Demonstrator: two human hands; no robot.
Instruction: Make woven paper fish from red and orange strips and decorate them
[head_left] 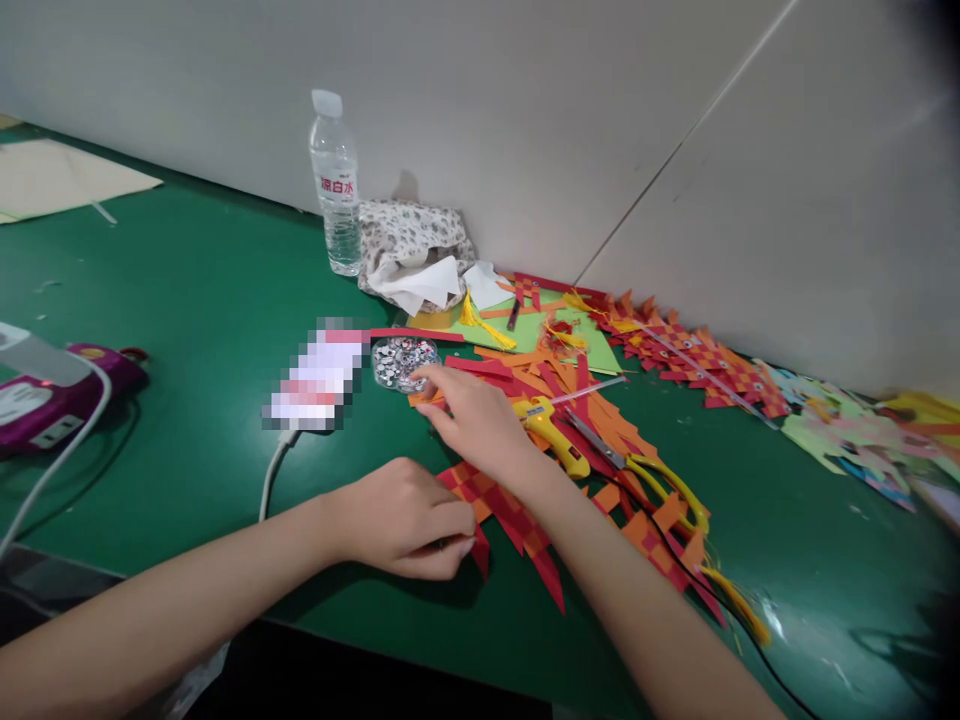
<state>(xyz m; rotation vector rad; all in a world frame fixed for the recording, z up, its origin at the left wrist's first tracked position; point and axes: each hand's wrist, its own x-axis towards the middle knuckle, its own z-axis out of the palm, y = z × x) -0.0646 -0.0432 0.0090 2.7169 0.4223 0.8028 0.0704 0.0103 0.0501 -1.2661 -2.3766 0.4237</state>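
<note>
My left hand [409, 520] is closed, knuckles up, at the end of a red and orange woven paper piece [480, 490] with pointed tails. Its fingertips are curled against the paper's edge. Across it reaches my right hand [480, 420], thumb and forefinger apart, its fingertips at the near rim of a clear round box of googly eyes [405, 358]. No held thing shows between those fingers. Under and beyond the right forearm lie a yellow glue gun [553, 435], yellow-handled scissors [637, 465] and loose red and orange paper strips [555, 375].
A charging phone [319, 375], its screen blurred, lies left of the box. A water bottle [335, 190] and a patterned tissue pouch [412, 255] stand by the wall. At left is a purple power strip [67, 395]. Woven paper pieces [697, 360] line the wall at right.
</note>
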